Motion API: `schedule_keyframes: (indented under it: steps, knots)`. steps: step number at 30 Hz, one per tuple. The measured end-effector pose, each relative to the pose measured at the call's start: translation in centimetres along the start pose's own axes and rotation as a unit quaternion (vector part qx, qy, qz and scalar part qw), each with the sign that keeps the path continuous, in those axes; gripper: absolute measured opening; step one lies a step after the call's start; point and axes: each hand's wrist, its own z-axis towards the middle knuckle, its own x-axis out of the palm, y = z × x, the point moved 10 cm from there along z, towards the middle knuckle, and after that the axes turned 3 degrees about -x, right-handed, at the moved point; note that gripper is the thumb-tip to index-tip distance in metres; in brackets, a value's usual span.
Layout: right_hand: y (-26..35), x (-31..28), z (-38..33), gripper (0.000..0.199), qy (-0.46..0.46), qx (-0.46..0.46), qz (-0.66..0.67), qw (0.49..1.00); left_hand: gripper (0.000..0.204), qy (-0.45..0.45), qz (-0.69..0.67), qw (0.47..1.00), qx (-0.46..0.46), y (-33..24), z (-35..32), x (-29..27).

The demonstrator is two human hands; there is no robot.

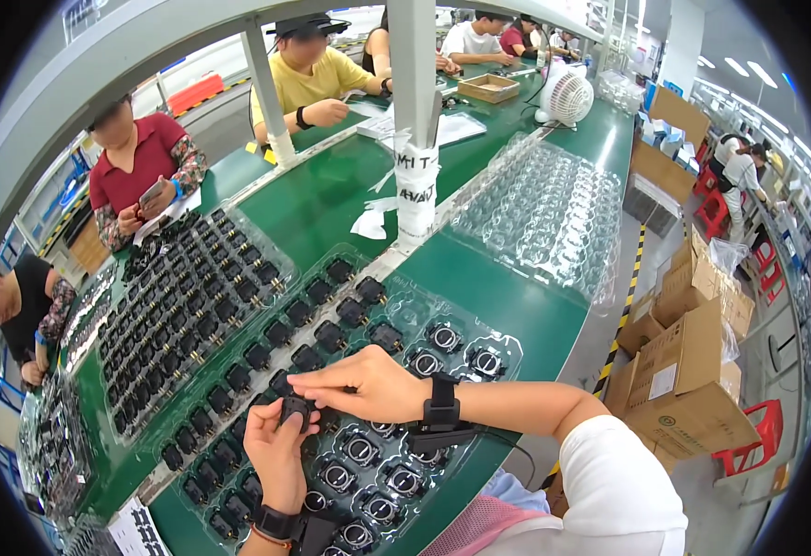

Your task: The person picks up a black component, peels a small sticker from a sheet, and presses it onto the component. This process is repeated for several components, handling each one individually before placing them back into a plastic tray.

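My left hand (pixel 274 456) pinches a small black plastic part (pixel 294 409) between thumb and fingers, above the near tray. From the right, my right hand (pixel 376 385) reaches over, its fingers pressed together at the part's upper edge. Whatever lies between those fingertips is too small to make out. Under both hands, a clear plastic blister tray (pixel 507 345) lies on the green table (pixel 465 278). Black parts with round silver-ringed faces (pixel 337 477) fill its near side. Along its far left side sit plain black parts (pixel 238 376) in rows.
Beyond stands another blister tray of black parts (pixel 188 320). Stacked clear trays (pixel 540 218) lie at the far right, near a white fan (pixel 567 95). A grey post (pixel 414 111) rises from the table. Several people sit opposite; cardboard boxes (pixel 688 389) stand on the right.
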Motion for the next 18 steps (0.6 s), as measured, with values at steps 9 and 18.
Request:
schedule_keyframes:
  steps: [9, 18]
  knots:
    - [-0.8, -1.4, 0.3, 0.026, -0.068, -0.012, 0.003, 0.998, 0.016, 0.000, 0.016, 1.000, 0.000, -0.2, -0.2, 0.3]
    - [-0.5, -0.9, 0.1, 0.018, -0.044, -0.009, -0.020, 0.999, 0.013, 0.004, -0.004, 1.000, 0.012, 0.0, 0.0, 0.4]
